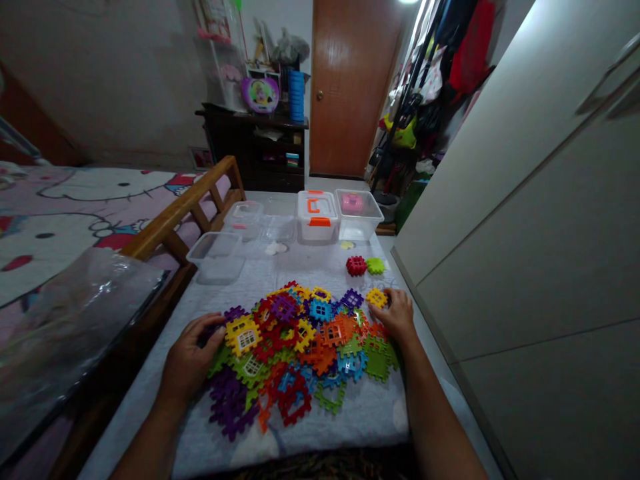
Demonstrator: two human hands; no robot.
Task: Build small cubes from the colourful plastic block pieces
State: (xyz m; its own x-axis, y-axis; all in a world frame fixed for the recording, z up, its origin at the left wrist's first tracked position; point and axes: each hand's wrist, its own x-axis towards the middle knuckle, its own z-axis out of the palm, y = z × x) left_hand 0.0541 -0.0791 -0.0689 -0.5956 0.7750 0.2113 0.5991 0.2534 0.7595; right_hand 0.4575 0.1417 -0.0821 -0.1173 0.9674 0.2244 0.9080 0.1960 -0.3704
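Note:
A heap of colourful plastic interlocking blocks (320, 347) with notched edges lies on the cloth-covered table, some with window grids. At its right edge, my right hand (397, 312) pinches a yellow interlocking block (377, 298) between thumb and fingers. My left hand (193, 350) rests at the heap's left side, fingers curved and thumb apart. Its fingertips are beside a purple block (234, 313) and a yellow window block (243, 335); whether they touch is unclear. Beyond the heap, a red assembled block piece (357, 266) sits beside a lime green block (375, 266).
At the table's far end stand a lidded clear box (317, 208) with orange latches, an open clear box (367, 223) with something pink, and a clear tub (215, 257). A wooden bed rail (185, 207) borders the left side, a pale cabinet (525, 233) the right.

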